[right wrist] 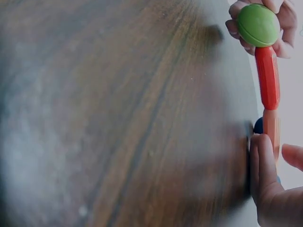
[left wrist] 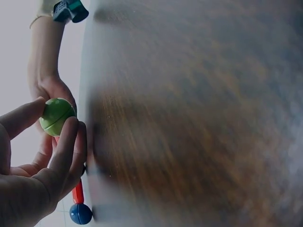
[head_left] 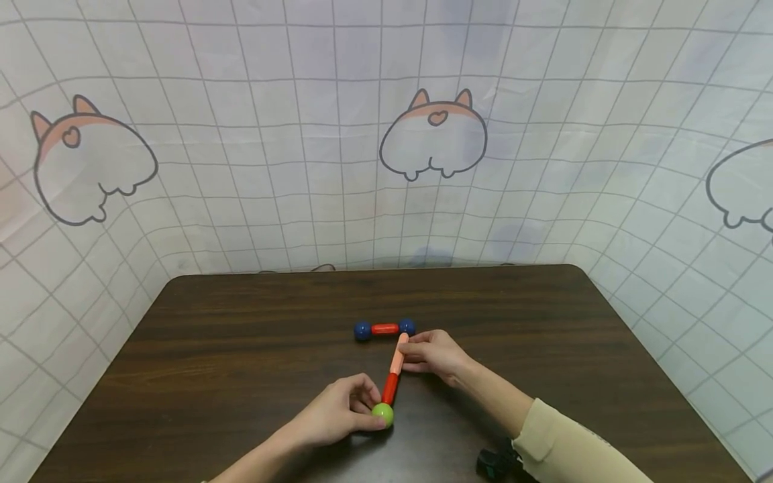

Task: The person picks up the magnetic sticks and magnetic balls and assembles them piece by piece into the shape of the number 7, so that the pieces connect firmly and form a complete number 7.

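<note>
In the head view my left hand (head_left: 332, 410) pinches a lime-green ball (head_left: 383, 414) between thumb and fingertips; its seam shows in the left wrist view. A red toy rod (head_left: 390, 388) runs from this ball, joined end to end with a peach rod (head_left: 397, 355). My right hand (head_left: 439, 355) holds the peach rod, thumb on one side and fingers on the other. Close to that rod's far end is a blue ball (head_left: 407, 327), linked by a short red rod (head_left: 384, 329) to another blue ball (head_left: 362, 330). Whether the peach rod touches the blue ball I cannot tell.
The dark wooden table (head_left: 241, 335) has rounded far corners. A white grid-patterned cloth (head_left: 272, 168) with cartoon animals hangs behind it and along both sides. A small black device (head_left: 492, 463) sits by the right sleeve (head_left: 561, 436).
</note>
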{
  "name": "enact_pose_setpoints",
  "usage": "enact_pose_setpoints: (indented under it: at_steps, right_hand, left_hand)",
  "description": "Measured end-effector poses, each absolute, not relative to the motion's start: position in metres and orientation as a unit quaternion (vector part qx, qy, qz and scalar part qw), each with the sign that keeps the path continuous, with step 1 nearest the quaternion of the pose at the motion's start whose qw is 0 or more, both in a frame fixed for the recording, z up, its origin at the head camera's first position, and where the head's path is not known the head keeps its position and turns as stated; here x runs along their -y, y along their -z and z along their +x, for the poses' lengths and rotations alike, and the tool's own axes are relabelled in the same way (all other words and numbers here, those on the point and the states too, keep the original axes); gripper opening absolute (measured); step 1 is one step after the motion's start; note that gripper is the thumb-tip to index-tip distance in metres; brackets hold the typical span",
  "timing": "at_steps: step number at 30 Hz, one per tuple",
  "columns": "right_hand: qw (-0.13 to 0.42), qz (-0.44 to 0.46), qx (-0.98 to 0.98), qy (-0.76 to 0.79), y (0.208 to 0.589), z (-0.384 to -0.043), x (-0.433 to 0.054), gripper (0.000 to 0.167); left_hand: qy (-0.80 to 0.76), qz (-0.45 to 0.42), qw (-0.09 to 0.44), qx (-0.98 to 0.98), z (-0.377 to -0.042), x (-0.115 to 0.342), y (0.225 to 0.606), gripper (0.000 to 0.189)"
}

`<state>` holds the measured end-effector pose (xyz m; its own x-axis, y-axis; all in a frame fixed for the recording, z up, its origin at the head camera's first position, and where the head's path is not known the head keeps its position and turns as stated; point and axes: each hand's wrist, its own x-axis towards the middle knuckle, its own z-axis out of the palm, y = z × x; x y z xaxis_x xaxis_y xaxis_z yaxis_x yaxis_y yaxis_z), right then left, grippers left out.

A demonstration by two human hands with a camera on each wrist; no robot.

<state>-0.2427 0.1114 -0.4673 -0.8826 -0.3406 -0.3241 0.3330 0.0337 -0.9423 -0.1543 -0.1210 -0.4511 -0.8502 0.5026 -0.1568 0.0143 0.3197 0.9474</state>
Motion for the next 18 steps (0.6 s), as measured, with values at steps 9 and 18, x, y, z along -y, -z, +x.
enact_pose_setpoints:
  at_steps: [9, 18]
  right_hand:
    - [0.296, -0.030, -0.678, 0.672, 0.464, -0.235, -0.121, 0.034]
    - [0.293, -0.041, -0.689, 0.662, 0.457, -0.234, -0.139, 0.035]
  left_hand:
    - [-0.545, 0.168, 0.212, -0.793, -0.153, 0.120, 0.453, 0.027]
    - [-0.506, 0.184, 0.180, -0.823, -0.153, 0.119, 0.455, 0.027]
